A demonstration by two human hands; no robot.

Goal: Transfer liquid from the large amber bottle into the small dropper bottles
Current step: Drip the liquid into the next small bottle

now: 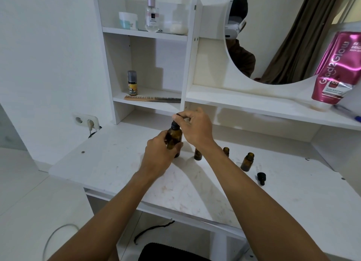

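The large amber bottle [174, 140] stands upright on the white vanity desk [121, 163], and my left hand [160, 153] is wrapped around its body. My right hand [195, 127] pinches the black dropper cap [175, 125] at the bottle's neck, its rubber bulb between thumb and forefinger. Three small amber dropper bottles stand uncapped to the right: one [198, 155] partly behind my right wrist, one [226, 151] further back, one [247, 161] nearest the right. A loose black dropper cap [261, 178] lies on the desk beside them.
Shelves behind hold a comb [152, 99], a small yellow-labelled bottle [132, 83], a perfume bottle [152, 12] and a jar [128, 20]. A pink tube [336, 69] leans on the ledge under the round mirror [283, 36]. A wall socket [87, 121] is at left.
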